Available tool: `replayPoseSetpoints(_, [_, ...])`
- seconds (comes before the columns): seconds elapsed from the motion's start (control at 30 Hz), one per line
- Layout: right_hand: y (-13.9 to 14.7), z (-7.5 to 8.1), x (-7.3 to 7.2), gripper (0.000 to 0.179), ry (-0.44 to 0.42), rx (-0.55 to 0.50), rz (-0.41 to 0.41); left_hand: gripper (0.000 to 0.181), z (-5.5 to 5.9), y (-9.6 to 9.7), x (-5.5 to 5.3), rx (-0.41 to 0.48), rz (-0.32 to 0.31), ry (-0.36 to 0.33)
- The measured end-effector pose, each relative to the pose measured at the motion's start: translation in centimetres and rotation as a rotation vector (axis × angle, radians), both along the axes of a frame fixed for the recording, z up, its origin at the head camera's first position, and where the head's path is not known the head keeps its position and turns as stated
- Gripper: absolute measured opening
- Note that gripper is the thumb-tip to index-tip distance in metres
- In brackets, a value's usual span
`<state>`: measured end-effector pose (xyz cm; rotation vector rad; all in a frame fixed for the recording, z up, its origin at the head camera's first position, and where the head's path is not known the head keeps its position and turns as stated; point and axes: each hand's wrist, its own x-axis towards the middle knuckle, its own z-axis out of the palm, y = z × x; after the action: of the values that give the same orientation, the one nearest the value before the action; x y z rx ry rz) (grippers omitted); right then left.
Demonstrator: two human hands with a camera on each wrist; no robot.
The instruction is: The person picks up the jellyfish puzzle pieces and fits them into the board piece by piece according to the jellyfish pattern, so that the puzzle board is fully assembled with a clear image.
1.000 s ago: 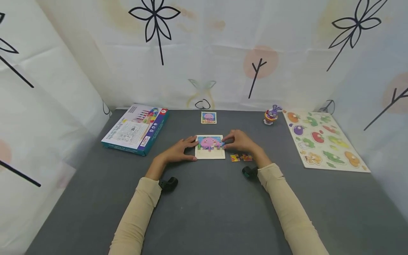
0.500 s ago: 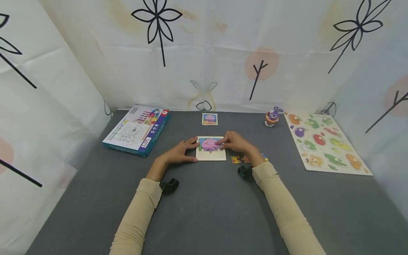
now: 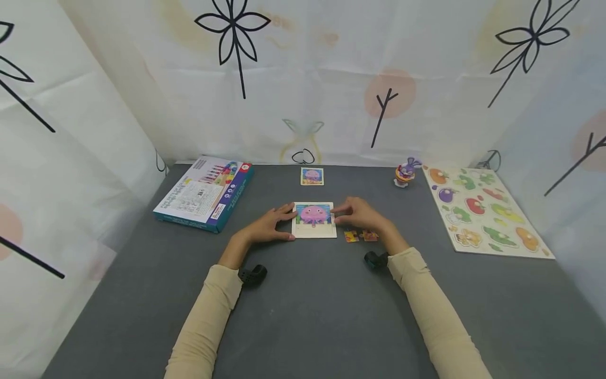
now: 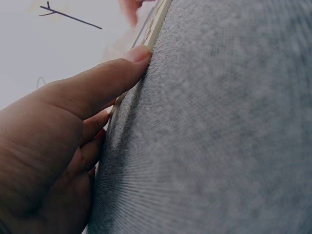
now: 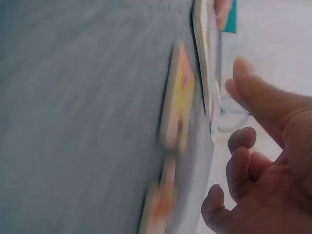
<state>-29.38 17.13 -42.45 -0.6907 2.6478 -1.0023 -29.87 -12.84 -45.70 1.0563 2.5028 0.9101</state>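
A small puzzle board (image 3: 314, 231) lies flat on the grey table, its upper part filled with a pink octopus picture and its lower strip pale. My left hand (image 3: 270, 223) rests against its left edge, thumb at the near corner and fingers farther up. In the left wrist view the thumb (image 4: 105, 83) lies straight along the board's edge. My right hand (image 3: 362, 215) is at the right edge, thumb and forefinger extended. Nothing shows between them in the right wrist view, where the other fingers are bent. Loose puzzle pieces (image 3: 351, 236) lie just below the right hand.
A small octopus picture card (image 3: 312, 177) lies behind the board. At the left is a flat box (image 3: 203, 193). A purple rabbit figurine (image 3: 405, 172) stands at the back right, beside a vegetable puzzle board (image 3: 487, 213). White printed cloth (image 3: 331, 121) hangs behind the table.
My right hand reached in over the octopus picture, then drew back to the board's right edge. The picture's right side now looks filled. The left hand stays in place.
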Motion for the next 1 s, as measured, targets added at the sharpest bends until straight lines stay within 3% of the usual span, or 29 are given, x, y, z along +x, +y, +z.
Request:
replayPoseSetpoints(0.13, [2.0,0.3,1.4,0.033,-0.017,0.057,-0.058,0.074,0.0,-0.2,0.0,0.018,0.026,0.004])
replayPoseSetpoints(0.37, [3.3,0.6,2.9,0.035,0.090,0.147,0.031,0.076,0.1,-0.2,0.0,0.030,0.050,0.008])
replayPoseSetpoints(0.47, [3.4,0.5,3.2,0.034,0.117,0.177,0.025,0.077,0.0,-0.1,0.0,0.033,0.039,0.000])
replayPoseSetpoints(0.8, [2.8,-0.2,2.4,0.025,0.155,0.117,0.023,0.075,0.0,-0.4,-0.2,0.028,0.040,0.010])
replayPoseSetpoints(1.0, [-1.4,0.1,2.1,0.024,0.220,0.094,0.006,0.074,-0.1,-0.3,-0.1,0.016,0.043,0.020])
